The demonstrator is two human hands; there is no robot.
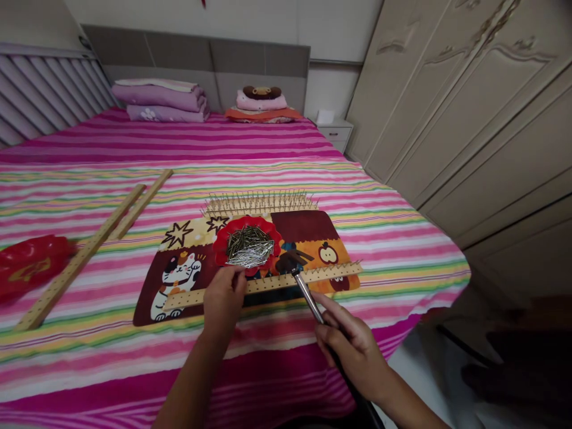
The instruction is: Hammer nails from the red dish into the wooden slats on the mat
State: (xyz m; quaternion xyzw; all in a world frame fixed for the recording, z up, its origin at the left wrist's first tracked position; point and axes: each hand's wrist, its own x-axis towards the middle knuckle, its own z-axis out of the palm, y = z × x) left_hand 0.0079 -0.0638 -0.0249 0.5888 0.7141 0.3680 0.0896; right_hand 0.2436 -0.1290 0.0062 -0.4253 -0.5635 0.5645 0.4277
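My right hand (346, 336) grips a hammer (308, 293) by its handle, with the dark head above a wooden strip (266, 283). This strip has a row of holes, and several nails stand in its right part. My left hand (224, 298) is closed in a pinch at the strip, close to the near rim of a red bowl (218, 243). Whatever sits between its fingertips is too small to make out. Heaped in the bowl are many loose nails (250, 245), some silver and some darker. A patterned mat (304, 226) with a cat picture lies underneath.
Behind the bowl are wooden strips (263, 205) bristling with upright nails. At the left lie a long holed strip (80, 259), a shorter strip (143, 202) and a red dish (33, 262). Folded bedding (158, 98) is at the far end of the striped bed; wardrobes (447, 89) stand right.
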